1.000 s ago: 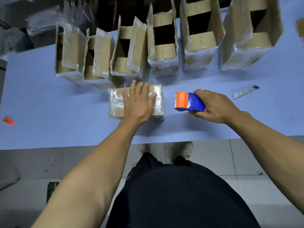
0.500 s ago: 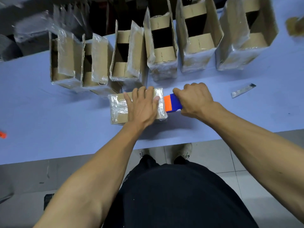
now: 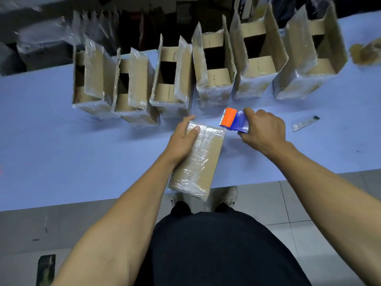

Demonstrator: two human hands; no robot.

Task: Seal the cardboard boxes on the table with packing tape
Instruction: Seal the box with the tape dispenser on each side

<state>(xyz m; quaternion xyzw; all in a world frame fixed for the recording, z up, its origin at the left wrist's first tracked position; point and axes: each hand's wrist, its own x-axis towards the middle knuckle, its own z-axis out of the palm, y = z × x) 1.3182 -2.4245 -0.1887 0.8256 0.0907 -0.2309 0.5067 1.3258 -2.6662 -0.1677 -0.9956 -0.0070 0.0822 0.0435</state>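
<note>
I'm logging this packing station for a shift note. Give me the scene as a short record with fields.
closed box: closed box, wrapped in clear tape, near end overhanging the table edge
left hand: left hand resting on the closed box
right hand: right hand gripping the tape dispenser just beyond the box's far right corner
open boxes: six in a row, e.g.
other: blade lying right of the dispenser

Behind the closed box [image 3: 198,159], a row of open boxes [image 3: 173,79] blocking the table's [image 3: 61,157] far side. Left of it, bare table. Right of it, only a blade [image 3: 306,123] (well apart) past the tape dispenser [image 3: 234,120].
</note>
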